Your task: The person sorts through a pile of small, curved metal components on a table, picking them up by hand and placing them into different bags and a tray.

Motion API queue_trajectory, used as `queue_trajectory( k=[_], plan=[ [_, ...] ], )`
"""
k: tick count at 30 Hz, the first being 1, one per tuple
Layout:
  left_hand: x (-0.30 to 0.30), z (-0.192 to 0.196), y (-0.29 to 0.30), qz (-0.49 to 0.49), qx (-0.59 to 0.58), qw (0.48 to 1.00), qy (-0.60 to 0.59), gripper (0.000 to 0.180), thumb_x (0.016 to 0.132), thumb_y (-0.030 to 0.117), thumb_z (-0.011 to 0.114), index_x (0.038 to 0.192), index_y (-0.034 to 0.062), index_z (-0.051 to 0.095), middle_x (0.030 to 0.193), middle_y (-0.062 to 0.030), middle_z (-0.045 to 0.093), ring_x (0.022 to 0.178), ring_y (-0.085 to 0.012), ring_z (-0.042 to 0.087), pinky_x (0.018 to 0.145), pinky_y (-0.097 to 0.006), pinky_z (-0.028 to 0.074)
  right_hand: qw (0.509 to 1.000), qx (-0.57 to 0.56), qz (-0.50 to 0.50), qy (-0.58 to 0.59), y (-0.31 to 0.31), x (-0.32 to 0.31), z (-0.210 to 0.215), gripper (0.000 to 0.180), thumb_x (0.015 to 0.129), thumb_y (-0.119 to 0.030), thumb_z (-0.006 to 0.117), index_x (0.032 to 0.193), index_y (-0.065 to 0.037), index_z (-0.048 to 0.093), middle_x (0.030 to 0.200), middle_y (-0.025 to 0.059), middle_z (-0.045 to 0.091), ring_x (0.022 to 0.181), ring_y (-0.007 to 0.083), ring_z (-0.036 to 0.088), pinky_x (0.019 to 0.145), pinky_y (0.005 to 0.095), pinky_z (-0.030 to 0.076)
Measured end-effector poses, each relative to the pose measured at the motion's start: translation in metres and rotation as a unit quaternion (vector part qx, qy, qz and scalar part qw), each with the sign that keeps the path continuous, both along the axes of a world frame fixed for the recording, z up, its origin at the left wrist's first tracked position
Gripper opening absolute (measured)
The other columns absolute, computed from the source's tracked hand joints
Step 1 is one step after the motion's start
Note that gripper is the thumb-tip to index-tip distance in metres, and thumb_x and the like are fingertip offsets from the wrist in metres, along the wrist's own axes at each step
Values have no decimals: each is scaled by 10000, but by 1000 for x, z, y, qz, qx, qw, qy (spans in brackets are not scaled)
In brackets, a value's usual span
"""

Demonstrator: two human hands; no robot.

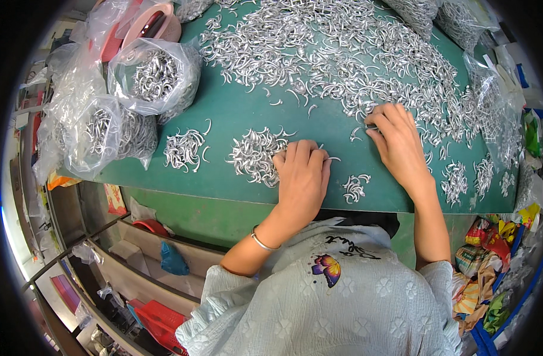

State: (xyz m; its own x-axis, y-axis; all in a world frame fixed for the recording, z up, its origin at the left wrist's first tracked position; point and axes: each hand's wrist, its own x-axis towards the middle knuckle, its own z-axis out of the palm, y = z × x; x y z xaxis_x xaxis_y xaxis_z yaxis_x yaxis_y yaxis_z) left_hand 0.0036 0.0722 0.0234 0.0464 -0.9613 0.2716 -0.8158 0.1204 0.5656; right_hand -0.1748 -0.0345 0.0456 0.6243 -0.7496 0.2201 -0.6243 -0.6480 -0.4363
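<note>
Small curved, claw-shaped silver pieces (342,44) lie in a wide spread across the green tabletop (224,110). My left hand (303,172) is closed at the right edge of a dense heap of them (254,155), and the tip of one curved piece (334,158) sticks out beside its thumb. What else its curled fingers cover is hidden. At the near edge of the big spread, my right hand (397,139) pinches a curved silver piece (370,126) between thumb and forefinger. A small pile (355,188) lies between the two hands, close to the table's front edge.
Clear plastic bags of silver pieces (156,80) stand at the left beside a pink basket (162,26). Another small pile (185,149) sits left of the heap, and several more (454,183) lie at the right. Below are shelves with a red crate (159,320).
</note>
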Motion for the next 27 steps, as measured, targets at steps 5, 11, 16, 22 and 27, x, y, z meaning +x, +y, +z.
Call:
queue_trajectory(
  k=[5,11,16,22,27],
  plan=[
    [-9,5,-9,-9,-19,1000,22,182,799,39,698,952,64,603,971,-79,562,923,-277,531,813,-399,347,991,35,86,-92,27,15,0,201,766,-38,675,955,-23,609,941,105,573,921,303,547,810,404,435],
    [-14,9,-10,-36,-8,998,44,348,833,31,692,1165,47,588,1134,-132,594,1058,-301,550,915,-384,378,991,56,-82,-86,41,-28,-1,98,802,-13,654,897,-5,632,842,137,589,827,325,579,733,408,480],
    [-5,10,-3,-20,24,999,20,385,839,22,685,1211,61,594,1189,-125,577,1104,-298,537,965,-393,363,897,-62,-436,-18,48,-172,16,72,856,-34,655,910,14,656,854,181,651,775,327,633,699,394,495],
    [-8,9,-14,-38,15,999,-36,354,845,66,679,1184,46,582,1168,-102,563,1078,-289,525,891,-399,350,865,-144,-468,105,47,-244,-4,88,837,-46,664,910,-4,637,980,148,614,939,339,553,824,427,439],
    [-20,14,-27,-56,28,998,-18,367,825,58,694,1180,62,601,1162,-100,569,1074,-286,533,927,-390,359,959,-22,-279,-46,34,-122,11,155,801,-103,724,906,-18,648,936,141,633,933,324,583,823,413,452]
  ],
)
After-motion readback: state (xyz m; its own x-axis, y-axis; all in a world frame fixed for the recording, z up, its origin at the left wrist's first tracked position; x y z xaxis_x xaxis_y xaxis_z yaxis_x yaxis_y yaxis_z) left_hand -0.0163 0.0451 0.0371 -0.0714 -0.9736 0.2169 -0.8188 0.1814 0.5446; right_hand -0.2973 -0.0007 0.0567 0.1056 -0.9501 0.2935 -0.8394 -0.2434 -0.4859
